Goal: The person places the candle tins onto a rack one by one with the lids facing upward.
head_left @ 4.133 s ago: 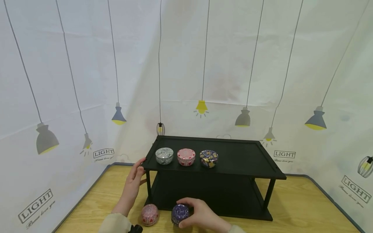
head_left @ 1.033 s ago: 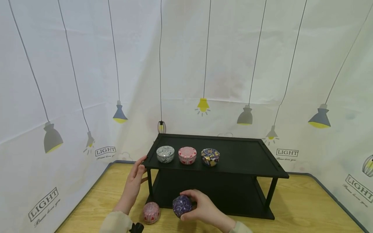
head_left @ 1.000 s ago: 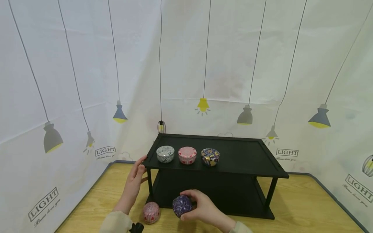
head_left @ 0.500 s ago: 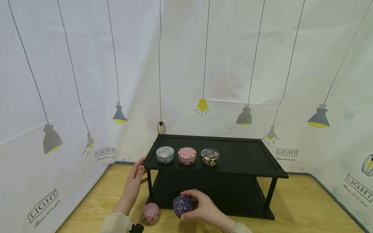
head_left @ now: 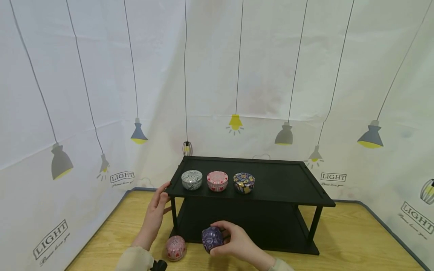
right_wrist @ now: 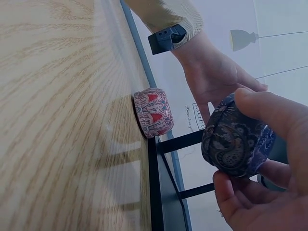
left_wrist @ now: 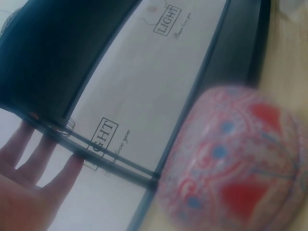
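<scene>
My right hand [head_left: 237, 242] pinches a small round tin [head_left: 212, 239] with a dark purple swirling pattern between thumb and fingers. The tin is tilted, raised above the table before the lower shelf of a black two-tier rack [head_left: 278, 184]. In the right wrist view its paisley-patterned side [right_wrist: 233, 144] shows. My left hand [head_left: 156, 212] touches the left end of the rack's upper shelf, its fingers extended in the left wrist view. Below that hand a pink-and-red tin [head_left: 176, 248] stands on the table. A grey-white tin [head_left: 191, 180], a pink tin [head_left: 217, 181] and a navy-and-gold tin [head_left: 244, 183] stand in a row on top.
The rack stands on a wood-grain table [head_left: 352, 237], its thin posts [head_left: 315, 224] at the corners. A white curtain [head_left: 210, 75] printed with hanging lamps surrounds the table at the back and sides. A black strap [right_wrist: 166, 39] circles the left wrist.
Since the oldest frame, the right hand has raised the purple tin off the table. Over the last second the tin has turned slightly in the fingers. The left hand stays at the rack.
</scene>
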The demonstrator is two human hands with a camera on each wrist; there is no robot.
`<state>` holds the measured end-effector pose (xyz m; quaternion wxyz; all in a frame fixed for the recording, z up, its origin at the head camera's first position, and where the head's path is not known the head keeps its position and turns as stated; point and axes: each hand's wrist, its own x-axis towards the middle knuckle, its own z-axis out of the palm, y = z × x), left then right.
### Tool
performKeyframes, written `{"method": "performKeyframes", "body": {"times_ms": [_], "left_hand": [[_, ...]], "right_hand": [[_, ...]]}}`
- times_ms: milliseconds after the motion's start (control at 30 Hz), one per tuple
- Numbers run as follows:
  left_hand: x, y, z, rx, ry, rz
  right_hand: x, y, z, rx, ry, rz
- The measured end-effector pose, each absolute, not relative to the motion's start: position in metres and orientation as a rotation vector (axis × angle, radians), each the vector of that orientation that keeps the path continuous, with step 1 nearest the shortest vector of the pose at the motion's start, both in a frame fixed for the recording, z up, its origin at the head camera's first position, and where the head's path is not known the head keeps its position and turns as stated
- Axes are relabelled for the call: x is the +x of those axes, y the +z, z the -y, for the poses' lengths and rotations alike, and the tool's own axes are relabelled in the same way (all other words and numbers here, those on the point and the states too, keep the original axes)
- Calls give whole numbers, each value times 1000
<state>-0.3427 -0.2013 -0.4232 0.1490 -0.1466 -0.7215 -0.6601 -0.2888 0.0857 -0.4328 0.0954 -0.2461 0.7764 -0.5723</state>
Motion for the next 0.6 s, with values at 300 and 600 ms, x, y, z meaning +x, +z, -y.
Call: {"method": "performKeyframes", "body": {"times_ms": [300,600], "left_hand": [[-342,-422,202,-419,-1898,2079],[-342,-422,201,-403,-1901,2082]], "right_hand": [[-289,-433,-86,-699,-1705,-2300],[-288,-433,-86,-688,-1753,-2261]]}}
